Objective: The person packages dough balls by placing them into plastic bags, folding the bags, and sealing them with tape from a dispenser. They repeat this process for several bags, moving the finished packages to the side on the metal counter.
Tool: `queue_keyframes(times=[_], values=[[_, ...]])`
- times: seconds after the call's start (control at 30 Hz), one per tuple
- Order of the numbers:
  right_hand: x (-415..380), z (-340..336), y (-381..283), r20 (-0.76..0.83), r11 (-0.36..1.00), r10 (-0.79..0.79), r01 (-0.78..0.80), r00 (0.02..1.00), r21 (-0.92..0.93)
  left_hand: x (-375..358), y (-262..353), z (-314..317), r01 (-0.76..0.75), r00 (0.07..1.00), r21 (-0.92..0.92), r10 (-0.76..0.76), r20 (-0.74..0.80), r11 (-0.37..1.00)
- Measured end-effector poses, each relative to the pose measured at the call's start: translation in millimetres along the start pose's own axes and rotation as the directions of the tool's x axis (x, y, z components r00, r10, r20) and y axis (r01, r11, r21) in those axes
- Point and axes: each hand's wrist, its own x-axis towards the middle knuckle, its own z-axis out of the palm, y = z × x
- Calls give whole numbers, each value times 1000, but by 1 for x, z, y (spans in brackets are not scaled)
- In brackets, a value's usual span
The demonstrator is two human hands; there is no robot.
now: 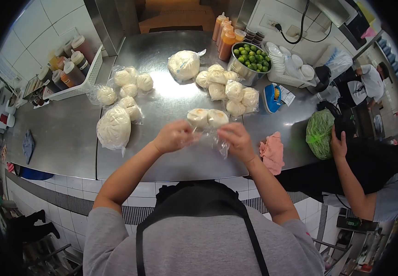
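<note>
Head cam looking down at a steel tabletop (70, 138) that's pretty crowded. Right behind the hands there's a cluster of bagged white buns (229, 89), and further back a single fat bag of dough (184, 64). Off to the left sit more bagged buns (130, 83), and a big lumpy bag (113, 128) lies closest to the left arm. A metal bowl of limes (250, 57) stands at the back right, with four orange sauce bottles (224, 34) lined up just behind it. A blue tape dispenser (271, 97) sits just right of the bun cluster, and a pink rag (272, 152) lies on the tabletop edge, near the right wrist. A white basket of bottles (70, 69) is at the far left. A co-worker's hand (338, 145) rests on a green mesh bag (319, 133) at the right; that's someone else, well apart from the work.

Nothing really blocks the middle, just bags all around.

The clear plastic bag (210, 133) is right at the front centre of the tabletop, with two pale round buns (207, 117), slightly browned on top, at its far end. Left hand (175, 136) has its grip closed around the bag's near left side, fingers curled in. Right hand (236, 140) is pinched tight on the right side, with crinkled plastic hanging from it.
</note>
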Motion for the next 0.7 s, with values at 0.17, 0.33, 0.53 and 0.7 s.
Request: queue_keyframes(times=[0.17,0.33,0.53,0.7], values=[[-45,19,2,232,997,39,-53,972,55,-32,-10,29,-236,934,77,204,294,969],[-50,6,-10,130,998,40,-45,991,34,-40,6,17,306,927,-171,-252,279,937],[-44,3,-10,152,697,570,-573,807,431,-35,1,25,241,947,-498,-314,-65,833],[-28,16,-6,84,219,805,-426,587,878,-10,16,39,197,620,-927,-773,-134,319]])
